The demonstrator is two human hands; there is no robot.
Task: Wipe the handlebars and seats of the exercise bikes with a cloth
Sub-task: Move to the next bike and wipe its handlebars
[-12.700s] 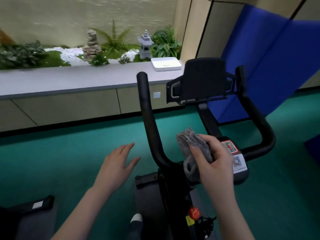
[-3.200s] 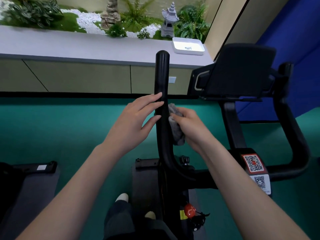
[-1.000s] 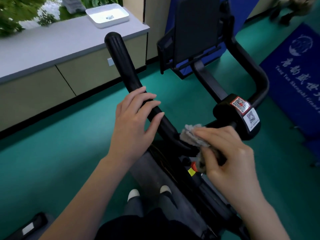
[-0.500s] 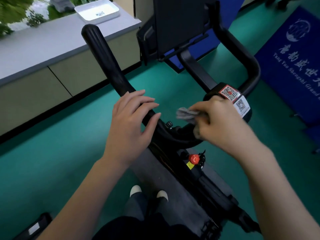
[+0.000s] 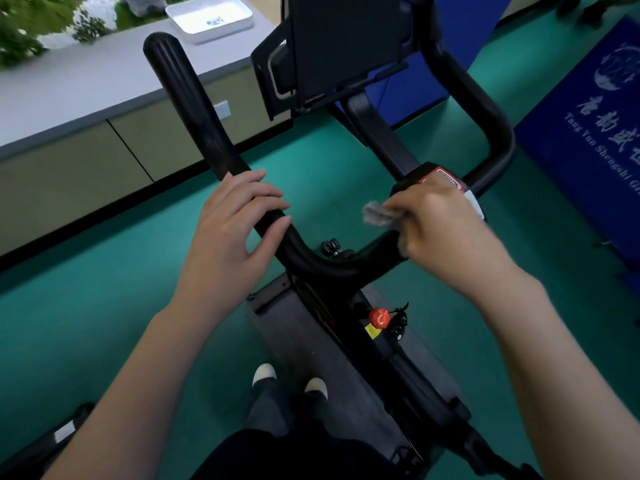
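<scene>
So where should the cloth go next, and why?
Probably up the right bar, I'd judge. The right hand holds the cloth at the low bend beside the middle post, the left hand rests on the left bar, and the right bar rises just beyond.

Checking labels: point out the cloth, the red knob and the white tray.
cloth [image 5: 375, 214], head view, the loose grey end that shows.
red knob [image 5: 379, 317], head view, middle of its round face.
white tray [image 5: 194, 19], head view, bare part of its floor.
</scene>
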